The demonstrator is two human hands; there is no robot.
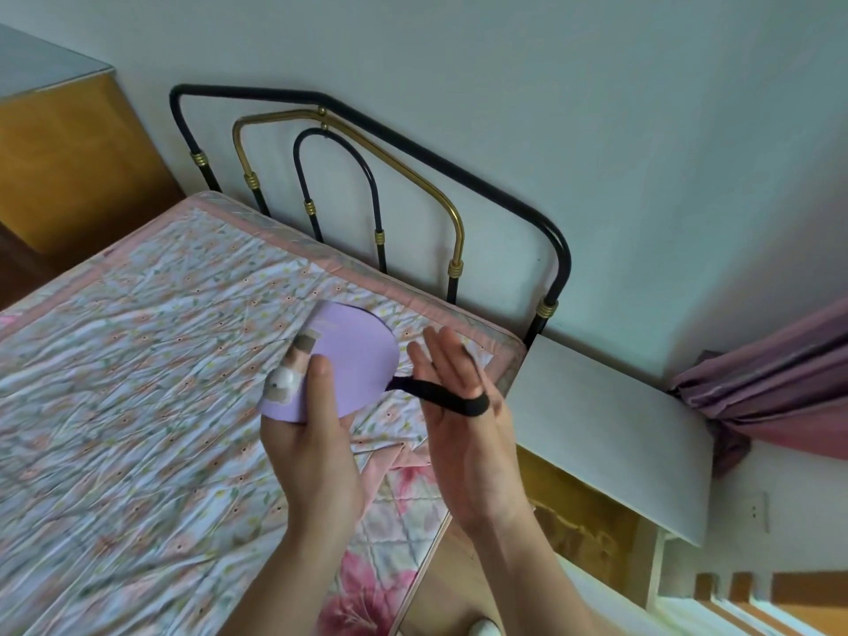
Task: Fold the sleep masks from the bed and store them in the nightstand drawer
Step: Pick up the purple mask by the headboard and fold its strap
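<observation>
Left hand point(312, 433) pinching folded lilac sleep mask point(342, 360); right hand point(459, 406) spread, black strap point(440, 396) looped over thumb

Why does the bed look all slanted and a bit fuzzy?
Head view: the wide-angle camera is tilted, so the bed and headboard slant; soft daylight, no glare or hard shadows; slight blur on the quilt and on the left hand holding the purple sleep mask; the right hand hooks its black strap.

Soft, even daylight fills the room, with no glare and only faint shadows. Wide-angle distortion bends and tilts the headboard point(367, 185) and wall point(596, 107); the picture looks slightly soft throughout.
</observation>
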